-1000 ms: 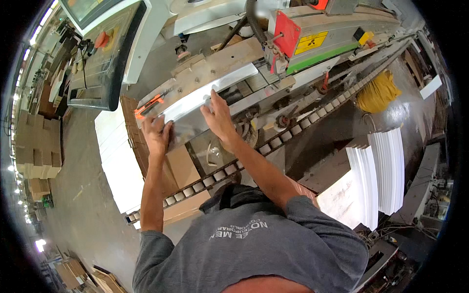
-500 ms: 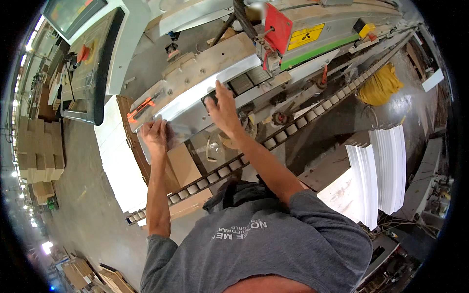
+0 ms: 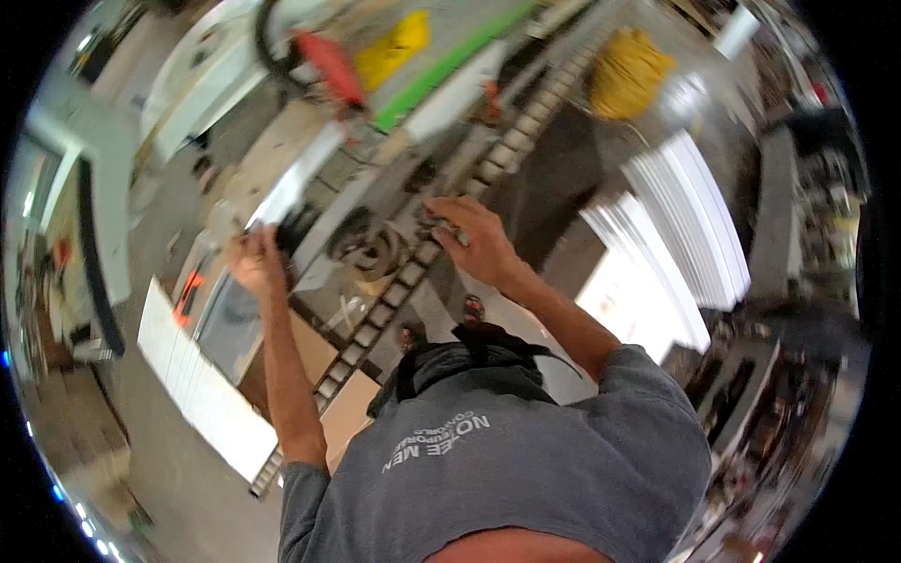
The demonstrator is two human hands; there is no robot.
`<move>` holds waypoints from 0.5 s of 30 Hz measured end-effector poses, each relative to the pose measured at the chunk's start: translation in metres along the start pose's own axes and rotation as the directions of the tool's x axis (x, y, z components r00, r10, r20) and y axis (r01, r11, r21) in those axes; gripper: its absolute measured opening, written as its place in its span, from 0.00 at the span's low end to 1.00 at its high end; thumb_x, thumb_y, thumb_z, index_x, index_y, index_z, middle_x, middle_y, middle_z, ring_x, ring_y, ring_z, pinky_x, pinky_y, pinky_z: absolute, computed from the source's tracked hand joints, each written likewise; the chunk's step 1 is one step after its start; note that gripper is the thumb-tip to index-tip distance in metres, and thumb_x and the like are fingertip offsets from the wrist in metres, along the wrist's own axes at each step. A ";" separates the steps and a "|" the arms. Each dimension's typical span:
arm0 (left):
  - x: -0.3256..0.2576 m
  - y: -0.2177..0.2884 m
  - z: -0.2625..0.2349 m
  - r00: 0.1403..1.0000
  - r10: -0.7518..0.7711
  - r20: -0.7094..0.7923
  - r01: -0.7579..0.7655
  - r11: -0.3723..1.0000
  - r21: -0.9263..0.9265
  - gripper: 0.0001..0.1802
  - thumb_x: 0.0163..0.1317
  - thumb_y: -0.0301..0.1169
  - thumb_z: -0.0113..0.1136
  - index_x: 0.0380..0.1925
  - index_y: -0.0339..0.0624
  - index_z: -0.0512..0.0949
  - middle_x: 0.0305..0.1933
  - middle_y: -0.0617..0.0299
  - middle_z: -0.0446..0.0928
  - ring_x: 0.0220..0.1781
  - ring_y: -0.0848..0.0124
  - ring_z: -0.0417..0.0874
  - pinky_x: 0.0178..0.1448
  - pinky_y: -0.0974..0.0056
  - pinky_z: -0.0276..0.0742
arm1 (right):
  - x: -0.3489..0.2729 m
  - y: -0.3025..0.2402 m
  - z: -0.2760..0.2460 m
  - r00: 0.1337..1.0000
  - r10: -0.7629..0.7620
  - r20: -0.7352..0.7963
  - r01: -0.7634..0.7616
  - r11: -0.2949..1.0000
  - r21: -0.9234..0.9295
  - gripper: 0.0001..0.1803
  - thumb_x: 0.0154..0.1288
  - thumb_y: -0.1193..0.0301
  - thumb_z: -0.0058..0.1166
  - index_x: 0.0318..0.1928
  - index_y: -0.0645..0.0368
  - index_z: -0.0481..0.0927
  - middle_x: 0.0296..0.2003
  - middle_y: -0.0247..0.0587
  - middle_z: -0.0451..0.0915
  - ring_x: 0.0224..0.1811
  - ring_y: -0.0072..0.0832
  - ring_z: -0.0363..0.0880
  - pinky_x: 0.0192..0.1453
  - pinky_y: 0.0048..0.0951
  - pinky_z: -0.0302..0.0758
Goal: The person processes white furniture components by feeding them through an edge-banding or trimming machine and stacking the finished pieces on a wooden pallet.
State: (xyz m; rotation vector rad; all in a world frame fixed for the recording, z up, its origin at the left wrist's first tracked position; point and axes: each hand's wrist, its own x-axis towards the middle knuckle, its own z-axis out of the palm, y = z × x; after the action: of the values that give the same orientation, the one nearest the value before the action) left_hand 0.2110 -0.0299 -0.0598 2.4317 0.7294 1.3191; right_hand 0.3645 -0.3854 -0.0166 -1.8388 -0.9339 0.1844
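Reaching forward, the person wears a grey shirt (image 3: 497, 469) that fills the lower middle of the view, runs off its lower edge and covers most of the legs; parts of two shoes (image 3: 472, 308) show beyond it. The right hand (image 3: 479, 242) appears above the roller track (image 3: 493, 169), its fingers half curled and the thumb side partly concealed; whether they grip anything cannot be told. The left hand (image 3: 255, 263) appears at the lower end of the white strip (image 3: 296, 180), its fingers bent and bunched; motion blur prevents telling how far they are parted, or whether they touch or hold the strip. The strip lies slantwise along the table (image 3: 282, 141), running from near the left hand toward the machine. It is long, narrow, straight-sided and bright white with a glossy glare; its near end is masked by the hand, and its far end, close to the machine, is indistinct. An orange tool (image 3: 190, 291) lies beside the left hand, its kind unclear. Left of it, white panels (image 3: 202, 380) show as a pale block; to the right, white sheets (image 3: 690, 225) stand in curved-looking rows. Farther off, the machine's red plate (image 3: 328, 68) and green strip (image 3: 450, 70) are smeared. A yellow sack (image 3: 629, 73) lies beyond the track, its contents concealed.
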 end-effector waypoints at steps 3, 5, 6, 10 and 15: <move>0.017 0.024 0.010 0.992 0.081 0.095 -0.091 0.990 0.109 0.10 0.56 0.31 0.73 0.37 0.40 0.87 0.30 0.53 0.75 0.33 0.55 0.76 0.39 0.54 0.72 | -0.051 0.016 -0.088 0.982 0.043 -0.182 -0.089 0.963 -0.254 0.27 0.62 0.77 0.62 0.63 0.58 0.76 0.58 0.50 0.78 0.58 0.45 0.77 0.61 0.43 0.76; 0.023 0.042 0.023 0.990 0.033 0.140 -0.039 0.999 0.037 0.17 0.59 0.35 0.71 0.44 0.36 0.86 0.34 0.51 0.78 0.35 0.54 0.78 0.43 0.52 0.74 | -0.091 0.015 -0.152 0.933 0.229 -0.279 -0.334 0.841 -0.427 0.30 0.60 0.75 0.64 0.64 0.60 0.74 0.59 0.50 0.77 0.61 0.47 0.73 0.68 0.46 0.71; 0.022 0.050 0.029 0.988 0.050 0.147 -0.052 0.999 0.010 0.17 0.59 0.35 0.71 0.44 0.36 0.86 0.34 0.51 0.78 0.35 0.54 0.78 0.43 0.52 0.74 | -0.110 0.019 -0.179 0.902 0.250 -0.353 -0.408 0.763 -0.502 0.31 0.59 0.74 0.65 0.64 0.61 0.74 0.58 0.51 0.77 0.61 0.48 0.72 0.69 0.45 0.70; 0.001 0.081 0.026 0.981 0.070 0.180 -0.072 0.997 0.007 0.18 0.59 0.32 0.71 0.47 0.33 0.84 0.37 0.49 0.81 0.39 0.53 0.83 0.45 0.55 0.78 | -0.206 0.066 -0.256 0.876 0.226 -0.426 -0.480 0.497 -0.723 0.38 0.51 0.69 0.71 0.64 0.62 0.74 0.58 0.53 0.78 0.61 0.51 0.71 0.66 0.48 0.70; -0.033 0.089 0.017 0.968 0.093 0.232 -0.037 0.972 -0.233 0.14 0.62 0.20 0.67 0.48 0.31 0.83 0.44 0.53 0.80 0.39 0.69 0.83 0.41 0.62 0.81 | -0.263 0.103 -0.295 0.810 0.360 -0.464 -0.585 0.435 -0.684 0.35 0.50 0.71 0.70 0.62 0.62 0.76 0.51 0.54 0.82 0.56 0.53 0.75 0.61 0.48 0.72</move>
State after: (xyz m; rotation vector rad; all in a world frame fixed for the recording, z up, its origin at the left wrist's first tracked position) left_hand 0.2368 -0.1229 -0.0507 2.3888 0.4135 1.0377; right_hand 0.3876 -0.7926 -0.0381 -2.9051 -0.2356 -0.1834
